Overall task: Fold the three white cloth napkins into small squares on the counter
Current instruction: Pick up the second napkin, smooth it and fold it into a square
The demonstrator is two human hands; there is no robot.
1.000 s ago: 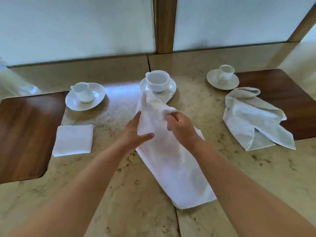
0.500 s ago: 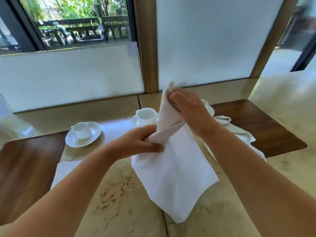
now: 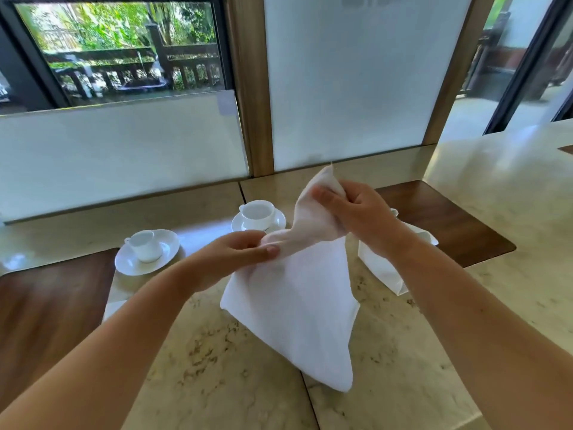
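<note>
A white napkin point(image 3: 297, 308) hangs in the air over the marble counter point(image 3: 217, 367), its lower point near the counter seam. My left hand point(image 3: 235, 259) pinches one bunched part of its upper edge. My right hand point(image 3: 356, 212) grips another part higher up, with a corner sticking out above the fingers. A crumpled second napkin point(image 3: 384, 271) lies on the counter behind my right forearm, partly hidden. A corner of a folded third napkin point(image 3: 113, 308) shows beside my left forearm.
Two white cups on saucers stand at the back: one at the left point(image 3: 147, 251), one in the middle point(image 3: 259, 214). Dark wooden insets lie at the left point(image 3: 46, 321) and right point(image 3: 449, 225). Frosted glass panels and a wooden post rise behind the counter.
The napkin has been lifted off the counter and now hangs from both hands. My view has tilted up toward the window. The hands have spread a little apart.
</note>
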